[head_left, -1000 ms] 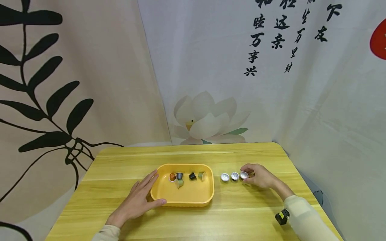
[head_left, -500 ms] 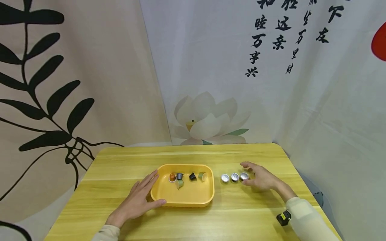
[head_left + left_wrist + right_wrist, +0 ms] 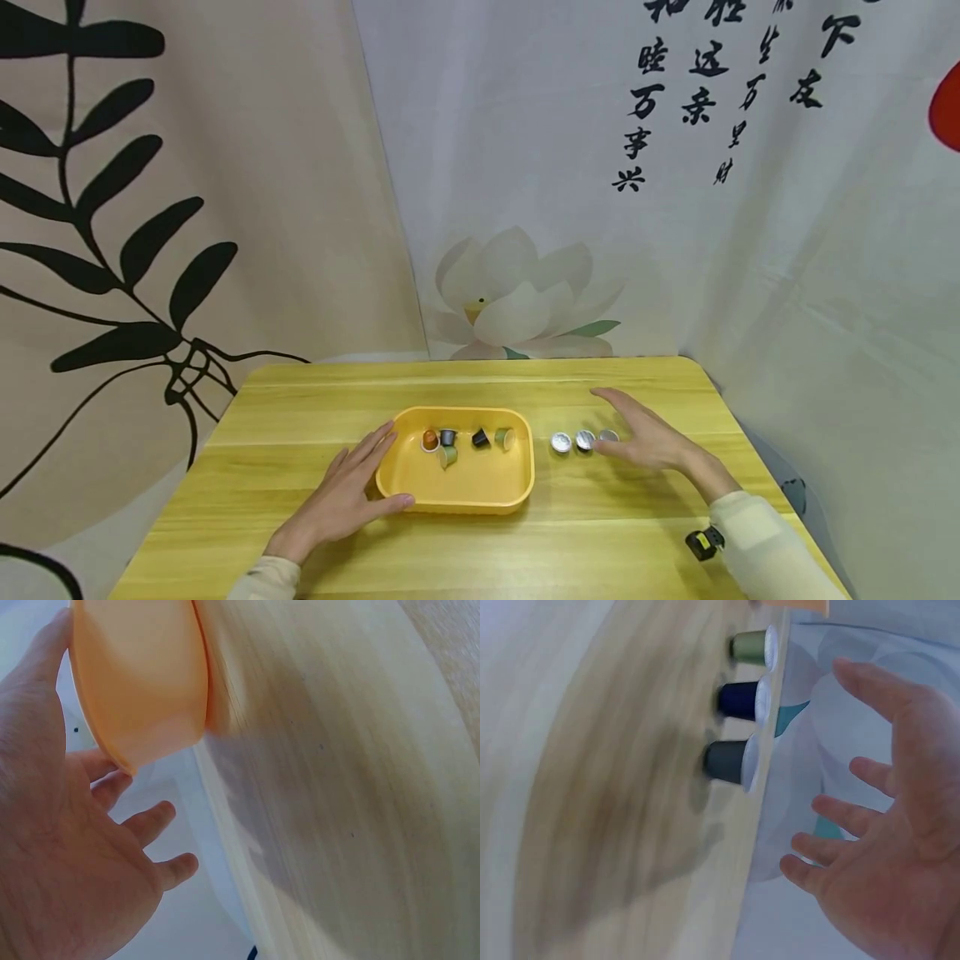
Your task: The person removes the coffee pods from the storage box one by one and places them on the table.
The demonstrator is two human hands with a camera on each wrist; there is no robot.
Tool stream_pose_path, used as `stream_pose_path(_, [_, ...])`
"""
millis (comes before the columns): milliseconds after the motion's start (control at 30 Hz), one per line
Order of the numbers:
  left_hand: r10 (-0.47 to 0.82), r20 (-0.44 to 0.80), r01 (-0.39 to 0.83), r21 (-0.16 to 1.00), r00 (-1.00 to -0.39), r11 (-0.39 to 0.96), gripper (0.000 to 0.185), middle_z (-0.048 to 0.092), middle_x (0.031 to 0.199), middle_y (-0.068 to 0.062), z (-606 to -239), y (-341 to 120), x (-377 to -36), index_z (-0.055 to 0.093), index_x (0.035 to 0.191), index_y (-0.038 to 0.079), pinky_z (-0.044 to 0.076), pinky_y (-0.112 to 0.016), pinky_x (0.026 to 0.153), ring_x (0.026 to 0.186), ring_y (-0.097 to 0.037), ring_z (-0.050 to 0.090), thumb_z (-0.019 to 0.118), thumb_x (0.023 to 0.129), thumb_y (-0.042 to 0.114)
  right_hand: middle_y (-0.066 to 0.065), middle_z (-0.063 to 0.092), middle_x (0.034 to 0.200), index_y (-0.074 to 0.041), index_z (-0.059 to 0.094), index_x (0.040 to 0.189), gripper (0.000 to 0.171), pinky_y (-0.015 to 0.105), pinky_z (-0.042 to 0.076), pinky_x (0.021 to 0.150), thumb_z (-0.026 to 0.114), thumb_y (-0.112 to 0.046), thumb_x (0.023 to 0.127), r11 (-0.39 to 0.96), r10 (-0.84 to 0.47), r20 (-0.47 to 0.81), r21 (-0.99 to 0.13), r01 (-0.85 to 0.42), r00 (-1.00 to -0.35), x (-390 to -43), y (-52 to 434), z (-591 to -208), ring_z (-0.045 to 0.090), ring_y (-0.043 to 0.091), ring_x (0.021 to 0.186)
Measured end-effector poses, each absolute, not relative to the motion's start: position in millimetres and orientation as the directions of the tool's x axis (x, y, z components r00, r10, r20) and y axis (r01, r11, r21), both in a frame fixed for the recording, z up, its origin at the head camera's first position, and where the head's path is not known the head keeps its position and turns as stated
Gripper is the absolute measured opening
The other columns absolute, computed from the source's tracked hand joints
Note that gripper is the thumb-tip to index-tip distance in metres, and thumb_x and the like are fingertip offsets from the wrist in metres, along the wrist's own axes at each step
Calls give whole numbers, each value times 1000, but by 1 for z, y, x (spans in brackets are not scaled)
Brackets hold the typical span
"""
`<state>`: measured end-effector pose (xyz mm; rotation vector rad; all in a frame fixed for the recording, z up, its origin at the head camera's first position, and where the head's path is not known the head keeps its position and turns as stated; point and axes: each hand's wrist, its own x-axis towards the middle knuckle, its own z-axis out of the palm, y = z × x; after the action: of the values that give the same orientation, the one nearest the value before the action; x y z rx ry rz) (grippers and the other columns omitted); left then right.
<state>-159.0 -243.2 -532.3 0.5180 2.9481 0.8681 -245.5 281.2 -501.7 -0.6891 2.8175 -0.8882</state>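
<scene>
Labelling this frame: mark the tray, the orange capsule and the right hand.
tray [image 3: 465, 497], head view, bare floor near the front rim
orange capsule [image 3: 429, 439], head view, its side
right hand [image 3: 647, 440], head view, back of the hand

Cream long sleeves [image 3: 757, 542], bare hands, small black wrist device [image 3: 702, 544]

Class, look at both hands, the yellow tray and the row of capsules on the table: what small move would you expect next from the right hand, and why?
Probably the right hand swings left to the yellow plastic tray for another capsule. It hovers open and empty beside the row of three foil-topped capsules standing on the wooden table; five small coffee capsules lie loose in the tray, which the left hand touches at its rim.
</scene>
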Motion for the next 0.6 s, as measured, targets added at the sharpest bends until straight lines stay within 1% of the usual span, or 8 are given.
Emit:
stream_pose_path(167, [321,66,304,537,-945,787,110,19,192,-5,-531,-243,-158,31,179,10,14,-91,130,171,-49,34,78,99,68,20,39,182,-15,36,177,90,79,38,129,82,-44,104,721,-470,63,-549,-424,-880,-245,267,-490,39,52,167])
stream_pose_path(233, [320,64,303,539,-945,786,111,19,192,-5,-531,-243,-158,31,179,9,14,-91,130,171,-49,34,78,99,69,20,40,181,-14,37,177,90,78,39,129,82,-43,104,708,-483,75,-553,-439,-873,-245,261,-485,40,51,167])
stream_pose_path(367, [322,61,303,539,-945,786,112,18,192,-4,-530,-243,-158,30,179,9,14,-91,130,171,-49,33,78,98,70,16,42,181,-17,38,176,89,77,40,129,83,-41,103,681,-507,97,-564,-467,-857,-244,247,-475,42,48,167])
stream_pose_path(467, [324,59,303,540,-944,785,112,19,192,-5,-530,-243,-159,30,179,9,14,-91,130,171,-49,33,78,98,70,15,43,181,-19,40,176,89,76,40,130,84,-43,102,671,-525,108,-558,-489,-844,-243,236,-468,42,47,167])
stream_pose_path(533, [325,57,303,539,-944,786,112,19,192,-5,-530,-243,-159,30,180,10,14,-91,130,171,-49,33,78,98,71,16,44,181,-16,41,175,89,76,39,131,84,-44,102,660,-547,122,-546,-516,-828,-243,229,-464,43,47,167])
stream_pose_path(600, [326,57,304,537,-944,787,112,19,192,-5,-530,-243,-159,30,180,10,14,-91,130,171,-49,34,77,98,71,15,45,180,-16,42,175,88,74,41,131,84,-44,102,650,-566,128,-539,-536,-815,-244,221,-460,44,46,166])
